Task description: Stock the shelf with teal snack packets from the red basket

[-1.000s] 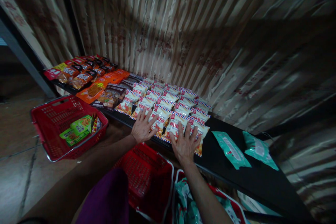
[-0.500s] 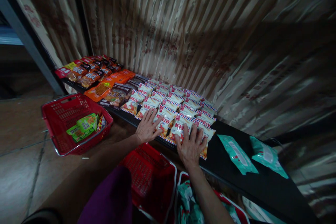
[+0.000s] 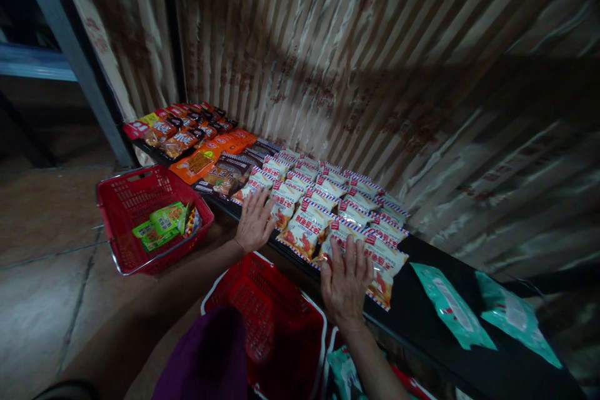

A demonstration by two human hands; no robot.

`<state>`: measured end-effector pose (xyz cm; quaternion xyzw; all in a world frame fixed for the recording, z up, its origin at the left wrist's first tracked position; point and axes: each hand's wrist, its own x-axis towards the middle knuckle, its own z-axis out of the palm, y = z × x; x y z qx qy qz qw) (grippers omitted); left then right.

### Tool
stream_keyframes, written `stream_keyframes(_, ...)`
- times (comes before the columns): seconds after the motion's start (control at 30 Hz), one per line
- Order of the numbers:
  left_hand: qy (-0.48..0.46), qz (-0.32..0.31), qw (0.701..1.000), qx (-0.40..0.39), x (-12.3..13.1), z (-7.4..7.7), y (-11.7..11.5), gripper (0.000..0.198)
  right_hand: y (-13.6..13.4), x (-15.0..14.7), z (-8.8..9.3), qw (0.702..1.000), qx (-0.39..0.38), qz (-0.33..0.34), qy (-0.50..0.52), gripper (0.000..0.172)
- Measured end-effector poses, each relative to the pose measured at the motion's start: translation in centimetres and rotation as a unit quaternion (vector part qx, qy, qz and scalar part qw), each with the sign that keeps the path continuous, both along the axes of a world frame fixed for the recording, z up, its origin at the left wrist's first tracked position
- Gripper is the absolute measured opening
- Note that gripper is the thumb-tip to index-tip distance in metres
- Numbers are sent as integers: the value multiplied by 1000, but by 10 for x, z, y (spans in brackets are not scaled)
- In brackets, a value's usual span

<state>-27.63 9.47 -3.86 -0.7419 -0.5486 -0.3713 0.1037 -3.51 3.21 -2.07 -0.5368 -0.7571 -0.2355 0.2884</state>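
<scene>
Since a second ago the left hand (image 3: 254,222) has slid left along the near row of white snack packets (image 3: 304,228) on the black shelf (image 3: 422,300), away from the right hand (image 3: 345,278). Both hands lie flat with fingers spread, pressing packets and gripping none. Teal packets (image 3: 450,312) lie to the right and a red basket (image 3: 122,197) stands on the floor at left; the packet print is too blurred to read.

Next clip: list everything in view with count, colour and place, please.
white packets: several rows, white with red-and-blue edges, mid shelf
teal packets: two, teal, right on shelf
orange packets: short row, orange, left of the white ones
dark packets: a few, brown-black, between orange and white
red-brown packets: many, shelf's far left end
shelf: one, black
floor basket: one, red, left, holds green packets
near basket: one, red, below the hands
left hand: flat on white packets
right hand: flat on white packets
</scene>
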Motion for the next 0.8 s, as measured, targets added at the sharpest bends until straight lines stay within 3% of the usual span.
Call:
stream_keyframes(0.17,-93,193,977,-2,-76,18,40,49,16,-90,30,980,-47,173,84,55)
stream_keyframes(0.23,-104,248,963,-31,-104,22,58,49,34,-131,37,964,-108,183,157,51)
stream_keyframes(0.33,-89,262,958,-71,-131,19,80,49,72,-183,41,924,-207,180,267,54)
stream_keyframes(0.43,-77,261,959,-85,-139,11,94,50,112,-219,42,884,-275,194,323,58)
stream_keyframes(0.53,-73,264,957,-93,-137,7,101,50,139,-242,44,852,-331,168,370,58)
stream_keyframes(0.63,-80,268,953,-116,-134,10,104,51,148,-257,44,832,-371,129,392,60)
stream_keyframes(0.8,-84,250,956,-130,-140,18,105,50,147,-276,37,831,-385,106,388,58)
